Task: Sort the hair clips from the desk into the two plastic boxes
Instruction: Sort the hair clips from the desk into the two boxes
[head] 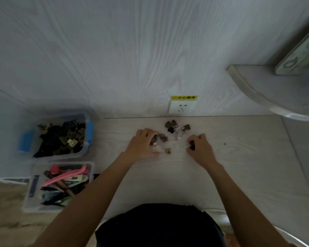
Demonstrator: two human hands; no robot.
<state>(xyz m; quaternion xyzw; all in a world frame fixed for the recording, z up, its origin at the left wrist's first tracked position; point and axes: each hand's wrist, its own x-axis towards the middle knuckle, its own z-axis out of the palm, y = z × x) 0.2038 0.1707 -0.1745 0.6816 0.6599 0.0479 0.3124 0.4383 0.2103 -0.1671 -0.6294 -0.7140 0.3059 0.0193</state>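
Observation:
A small heap of brown, black and clear claw clips (177, 128) lies on the pale desk (239, 157) near the back wall. My left hand (142, 145) curls over several small brown and cream clips (156, 142) at the heap's left side. My right hand (200, 147) pinches a dark clip (192, 146) to the right of the heap. A tiny tan clip (168, 151) lies between my hands. Left of the desk stand two plastic boxes: the far box (86, 147) holds dark claw clips, the near box (28, 198) holds long pink, green and dark flat clips.
A wall socket (182, 106) with a yellow warning label sits just behind the heap. A curved grey shelf (260, 90) juts out at the upper right. The boxes rest on a lower surface left of the desk edge. My dark clothing fills the bottom centre.

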